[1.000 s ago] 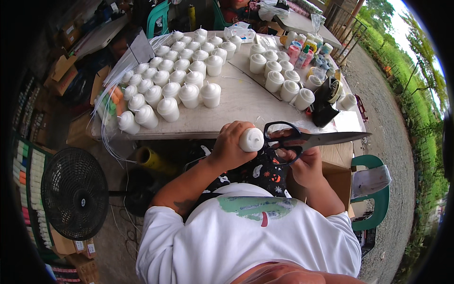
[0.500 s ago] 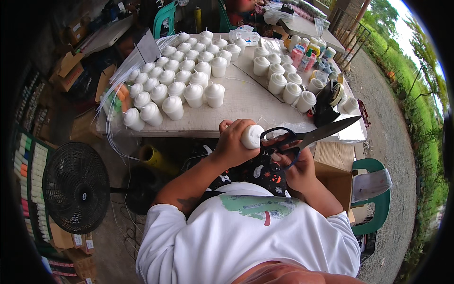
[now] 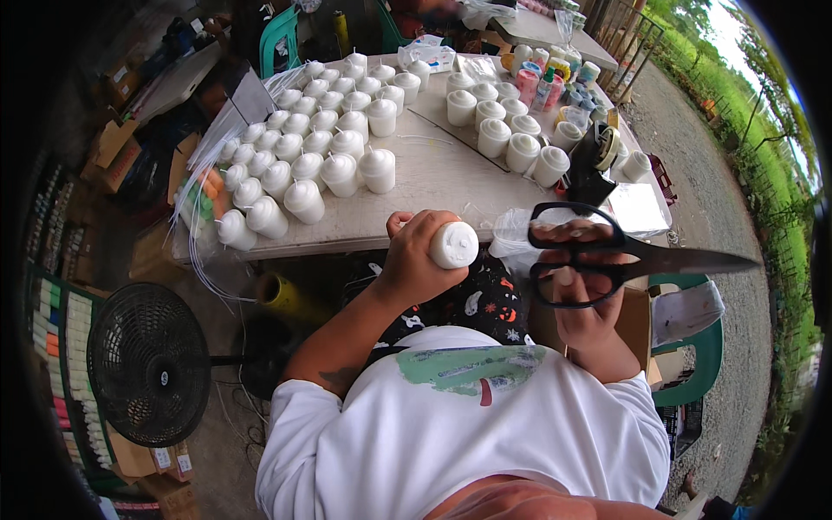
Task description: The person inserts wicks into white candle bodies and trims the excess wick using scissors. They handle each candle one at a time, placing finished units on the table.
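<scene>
Closed around a white candle [image 3: 454, 245], my left hand [image 3: 409, 264] is above my lap, just off the table's near edge. The candle's round end faces up, with a small nub in it. To the right, apart from the candle, my right hand [image 3: 589, 322] grips a pair of scissors [image 3: 685, 259] with black handles. Its fingers show through the handle loops, and the blades point right, lying together. On the table [image 3: 425, 184], many white candles [image 3: 379, 170] with wicks stand upright in rows at the left.
More white candles [image 3: 523, 151] stand at the right of the table, near coloured jars and bottles and a black tape dispenser [image 3: 592, 165]. Long white wicks [image 3: 198, 192] hang off the left corner. A black fan [image 3: 147, 366] stands at left, a green chair [image 3: 704, 347] at right.
My right hand has carried the scissors to the right, away from the candle, and the blades have swung level. The left hand still holds the candle. The view has shifted slightly.
</scene>
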`<state>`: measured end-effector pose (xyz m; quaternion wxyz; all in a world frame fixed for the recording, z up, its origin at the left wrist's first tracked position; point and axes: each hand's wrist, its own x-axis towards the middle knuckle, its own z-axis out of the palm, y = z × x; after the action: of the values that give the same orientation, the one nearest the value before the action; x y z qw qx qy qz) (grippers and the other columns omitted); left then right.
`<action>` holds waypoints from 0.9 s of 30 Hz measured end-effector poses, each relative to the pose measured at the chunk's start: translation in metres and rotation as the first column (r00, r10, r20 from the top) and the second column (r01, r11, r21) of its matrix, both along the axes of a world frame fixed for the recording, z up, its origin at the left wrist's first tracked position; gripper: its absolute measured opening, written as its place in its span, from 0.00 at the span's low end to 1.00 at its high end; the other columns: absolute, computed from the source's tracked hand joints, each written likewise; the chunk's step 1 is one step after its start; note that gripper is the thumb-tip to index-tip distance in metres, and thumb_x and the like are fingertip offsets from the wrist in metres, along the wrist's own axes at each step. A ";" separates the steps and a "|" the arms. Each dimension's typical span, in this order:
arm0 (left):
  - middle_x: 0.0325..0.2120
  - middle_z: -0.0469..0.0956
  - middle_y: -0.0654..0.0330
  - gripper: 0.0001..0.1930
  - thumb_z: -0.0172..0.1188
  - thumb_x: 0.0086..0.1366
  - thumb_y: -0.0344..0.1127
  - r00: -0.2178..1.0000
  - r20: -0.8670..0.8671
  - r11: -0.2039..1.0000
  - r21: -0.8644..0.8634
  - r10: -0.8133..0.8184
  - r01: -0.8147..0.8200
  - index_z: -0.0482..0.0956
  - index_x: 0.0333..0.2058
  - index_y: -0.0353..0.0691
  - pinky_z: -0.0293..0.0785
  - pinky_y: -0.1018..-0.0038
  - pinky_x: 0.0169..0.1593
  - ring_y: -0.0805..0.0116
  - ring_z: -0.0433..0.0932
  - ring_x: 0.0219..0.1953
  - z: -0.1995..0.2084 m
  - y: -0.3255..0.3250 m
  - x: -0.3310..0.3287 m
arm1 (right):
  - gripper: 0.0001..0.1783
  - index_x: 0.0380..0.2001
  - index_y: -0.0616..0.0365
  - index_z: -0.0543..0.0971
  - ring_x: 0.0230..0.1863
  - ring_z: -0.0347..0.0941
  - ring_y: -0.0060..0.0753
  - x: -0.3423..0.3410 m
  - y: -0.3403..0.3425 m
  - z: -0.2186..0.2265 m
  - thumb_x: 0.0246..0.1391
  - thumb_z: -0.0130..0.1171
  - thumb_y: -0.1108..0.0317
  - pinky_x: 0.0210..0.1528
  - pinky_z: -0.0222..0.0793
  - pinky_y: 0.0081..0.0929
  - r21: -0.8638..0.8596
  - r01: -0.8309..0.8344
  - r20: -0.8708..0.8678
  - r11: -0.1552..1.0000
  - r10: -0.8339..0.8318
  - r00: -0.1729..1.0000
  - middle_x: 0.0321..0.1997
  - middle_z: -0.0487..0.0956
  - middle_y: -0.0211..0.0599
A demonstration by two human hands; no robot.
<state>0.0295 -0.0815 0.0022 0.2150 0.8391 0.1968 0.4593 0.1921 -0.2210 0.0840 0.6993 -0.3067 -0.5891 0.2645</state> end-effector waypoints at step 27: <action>0.42 0.76 0.50 0.33 0.72 0.44 0.37 0.977 -0.203 0.981 -0.192 -0.068 0.029 0.65 0.48 0.42 0.67 0.54 0.52 0.50 0.77 0.45 0.023 -0.001 0.009 | 0.21 0.52 0.59 0.68 0.48 0.74 0.25 0.019 0.005 -0.001 0.57 0.57 0.81 0.50 0.68 0.22 -0.142 -0.041 -0.149 0.989 0.019 0.989 0.47 0.76 0.35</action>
<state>0.0381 -0.0830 0.0253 0.2827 0.8632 0.2401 0.3424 0.2112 -0.2157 0.0827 0.7127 -0.3273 -0.5195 0.3392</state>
